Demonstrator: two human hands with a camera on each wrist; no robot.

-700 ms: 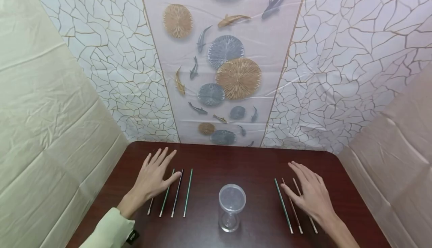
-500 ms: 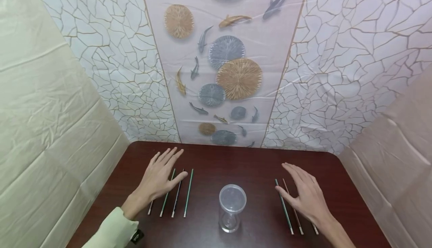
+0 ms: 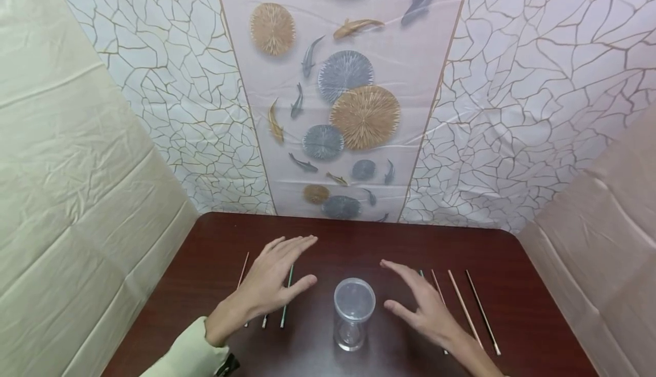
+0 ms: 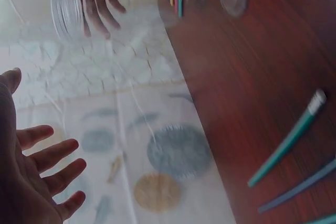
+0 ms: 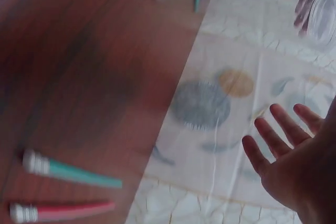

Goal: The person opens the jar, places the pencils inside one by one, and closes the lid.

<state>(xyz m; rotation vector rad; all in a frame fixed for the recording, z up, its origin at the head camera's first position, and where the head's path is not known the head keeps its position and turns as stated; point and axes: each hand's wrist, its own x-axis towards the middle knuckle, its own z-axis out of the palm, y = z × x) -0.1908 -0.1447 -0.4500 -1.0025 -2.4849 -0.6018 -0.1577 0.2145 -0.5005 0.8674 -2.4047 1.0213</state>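
Biggest first. On my head feed the patterned backdrop (image 3: 348, 115) fills the middle, cracked-line sides, fish and round motifs down the centre. Beige cloth on the left (image 3: 82, 166) and beige cloth on the right (image 3: 605, 195) flank it. Below that, the dark red-brown table (image 3: 338, 246).

Hands next. Left hand (image 3: 269, 277) is over the left row of sticks, thumb and fingers apart, gripping nothing. Right hand (image 3: 427, 311) is over the inner part of the right row, thumb well away from its fingers, same story. Both angle in toward the container (wrist feeds agree on the spread fingers, though they're smeary). Pale green sleeve (image 3: 192, 351) on the left arm.

Clear container (image 3: 353, 303): upright on the table, between the two hands, touching neither. Round top faces my camera. Right thumb is just beside it.

Sticks, left row: reddish stick (image 3: 243, 269) outermost, green stick (image 3: 284, 313) innermost, the ones between mostly hidden by the hand. Right row: tan stick (image 3: 464, 307) and dark stick (image 3: 482, 311) outboard, a reddish and a green one partly covered. Wrist feeds show silvery ends.

Smallest: black item (image 3: 227, 364) at the left cuff.
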